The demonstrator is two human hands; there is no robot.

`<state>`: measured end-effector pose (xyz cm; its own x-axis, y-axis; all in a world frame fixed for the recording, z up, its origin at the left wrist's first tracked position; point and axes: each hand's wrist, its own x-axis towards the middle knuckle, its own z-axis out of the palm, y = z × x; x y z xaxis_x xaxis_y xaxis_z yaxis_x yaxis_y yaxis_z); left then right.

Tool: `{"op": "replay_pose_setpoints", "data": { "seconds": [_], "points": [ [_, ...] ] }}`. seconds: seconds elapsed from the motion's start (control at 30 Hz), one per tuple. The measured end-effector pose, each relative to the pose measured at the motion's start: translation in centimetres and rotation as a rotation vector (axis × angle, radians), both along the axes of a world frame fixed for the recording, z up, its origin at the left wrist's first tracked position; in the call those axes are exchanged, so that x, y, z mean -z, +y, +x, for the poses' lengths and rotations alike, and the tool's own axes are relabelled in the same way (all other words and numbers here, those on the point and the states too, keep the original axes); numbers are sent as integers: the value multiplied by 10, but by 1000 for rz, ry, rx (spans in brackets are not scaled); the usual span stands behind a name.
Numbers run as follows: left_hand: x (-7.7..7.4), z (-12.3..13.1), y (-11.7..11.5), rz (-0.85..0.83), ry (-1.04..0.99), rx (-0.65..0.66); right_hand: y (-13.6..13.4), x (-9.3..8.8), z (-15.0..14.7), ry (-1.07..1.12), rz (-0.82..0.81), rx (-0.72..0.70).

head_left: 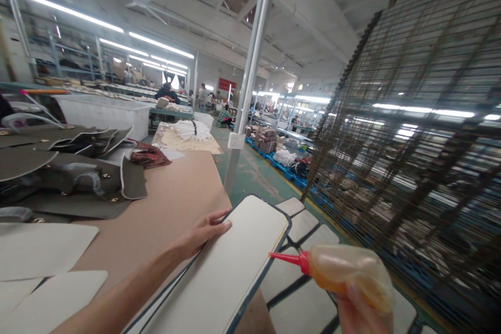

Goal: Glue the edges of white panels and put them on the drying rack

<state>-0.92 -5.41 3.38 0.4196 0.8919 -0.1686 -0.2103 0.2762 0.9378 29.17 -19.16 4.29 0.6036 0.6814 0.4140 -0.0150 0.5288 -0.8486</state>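
My left hand (209, 232) grips the left edge of a long cream panel (238, 250) with rounded corners and a dark border, thumb on top and fingers at the side. The panel is tilted up toward me. My right hand (358, 305) is wrapped round a translucent squeeze bottle (352, 274) with amber liquid and a red pointed nozzle (287, 258). The nozzle tip is at the panel's right edge, where a thin yellowish line shows along the border; whether it touches, I cannot tell. Part of my right hand is cut off at the frame's bottom.
More cream panels with dark edges (291, 284) lie below at the right. Dark grey bag pieces (90, 182) and loose cream panels (43, 248) lie on the brown table (176, 188) at left. A metal post (250, 62) stands ahead; a wire rack (391, 115) leans at right.
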Motion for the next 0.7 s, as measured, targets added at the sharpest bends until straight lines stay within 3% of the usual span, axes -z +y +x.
{"op": "replay_pose_setpoints", "data": {
  "seconds": [0.33, 0.7],
  "points": [
    [-5, 1, 2, -29, 18, -13, -6, -2, -18, 100, -94, -7],
    [4, 2, 11, -35, 8, -24, -12, 15, -25, -10, -141, 1]
  ]
}}
